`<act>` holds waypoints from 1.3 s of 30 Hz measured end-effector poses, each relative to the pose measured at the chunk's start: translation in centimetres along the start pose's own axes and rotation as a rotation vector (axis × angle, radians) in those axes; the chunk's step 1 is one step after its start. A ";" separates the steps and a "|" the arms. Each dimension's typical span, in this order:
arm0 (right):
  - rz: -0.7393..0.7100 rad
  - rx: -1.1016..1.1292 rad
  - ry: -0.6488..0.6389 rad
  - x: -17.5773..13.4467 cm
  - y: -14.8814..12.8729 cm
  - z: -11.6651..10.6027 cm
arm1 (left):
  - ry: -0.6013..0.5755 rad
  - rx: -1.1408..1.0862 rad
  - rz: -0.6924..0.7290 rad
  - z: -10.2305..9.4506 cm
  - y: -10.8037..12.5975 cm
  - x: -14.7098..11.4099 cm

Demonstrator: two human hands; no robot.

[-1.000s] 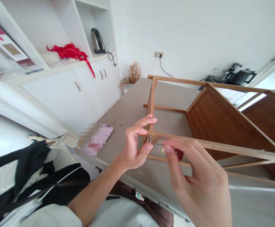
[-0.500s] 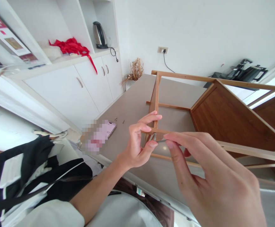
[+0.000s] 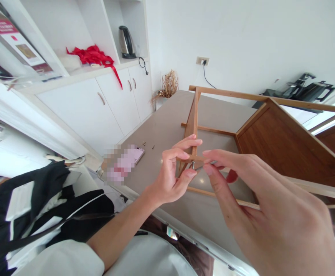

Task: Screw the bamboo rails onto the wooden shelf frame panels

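A brown wooden shelf frame (image 3: 236, 94) lies on its side on the grey table. My left hand (image 3: 169, 178) grips its near corner, fingers on the wooden bar and thumb below. Between thumb and bar, a silver bolt (image 3: 193, 165) sticks out of the wood. My right hand (image 3: 271, 203) pinches a thin metal hex key (image 3: 201, 168) between thumb and index finger. The key reaches toward the bolt head beside my left thumb tip; whether it sits in the head, I cannot tell.
A phone (image 3: 139, 155), partly blurred out, lies on the table (image 3: 152, 168) at the left, with several small screws (image 3: 144, 143) near it. White cabinets (image 3: 81, 109) hold a kettle (image 3: 126, 42) and red ribbon (image 3: 94, 55). Black appliances (image 3: 302, 90) stand behind the frame.
The whole view has shifted slightly, so things sit further right. My right fingers have turned a little with the hex key; my left hand keeps its hold on the frame corner.
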State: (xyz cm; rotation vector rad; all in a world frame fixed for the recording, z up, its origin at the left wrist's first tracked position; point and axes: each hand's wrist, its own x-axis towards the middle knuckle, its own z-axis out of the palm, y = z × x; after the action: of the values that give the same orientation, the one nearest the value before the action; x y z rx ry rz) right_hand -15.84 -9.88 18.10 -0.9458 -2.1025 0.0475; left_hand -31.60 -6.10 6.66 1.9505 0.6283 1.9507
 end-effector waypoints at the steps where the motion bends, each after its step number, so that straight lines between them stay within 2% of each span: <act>1: 0.028 0.001 0.009 -0.1 0.1 0.1 | -0.002 0.003 0.001 0.0 0.0 0.0; 13: 0.268 0.223 0.012 -1.9 1.5 0.6 | -0.021 0.021 -0.006 -0.2 0.0 0.0; 18: 0.251 0.235 0.002 -1.9 1.1 0.7 | -0.030 0.016 -0.006 -0.2 0.0 0.0; 24: 0.189 0.119 0.047 -1.7 0.8 0.6 | -0.036 0.008 0.001 -0.3 -0.1 0.0; 39: 0.115 0.046 0.008 -1.0 0.2 0.2 | -0.054 0.006 -0.003 -0.5 0.0 0.1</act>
State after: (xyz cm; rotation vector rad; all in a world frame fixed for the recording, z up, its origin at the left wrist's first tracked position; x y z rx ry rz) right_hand -15.49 -10.34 17.21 -1.0365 -2.0292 0.1495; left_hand -32.08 -6.08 6.77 1.9976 0.6236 1.8895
